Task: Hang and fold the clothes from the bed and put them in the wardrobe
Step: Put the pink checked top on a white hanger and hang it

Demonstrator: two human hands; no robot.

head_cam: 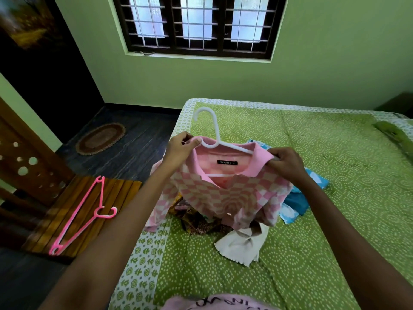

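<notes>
Pink checked shirt (223, 193), pink collar, on white hanger (215, 133); left hand (180, 148), right hand (285, 163) pinch shoulders.

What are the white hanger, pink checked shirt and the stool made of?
White hanger: looks like moulded plastic, smooth, slightly glossy, thin rod.
Pink checked shirt: soft knit-like fabric, drapes and bunches; exact fibre unclear.
Stool: wooden slats, brown grain, glossy varnish.

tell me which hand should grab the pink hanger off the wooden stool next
Left. The pink hanger lies on the wooden stool off the left bedside, nearer the left hand. The right hand is farther away over the bed. Both hold the pink shirt.
</notes>
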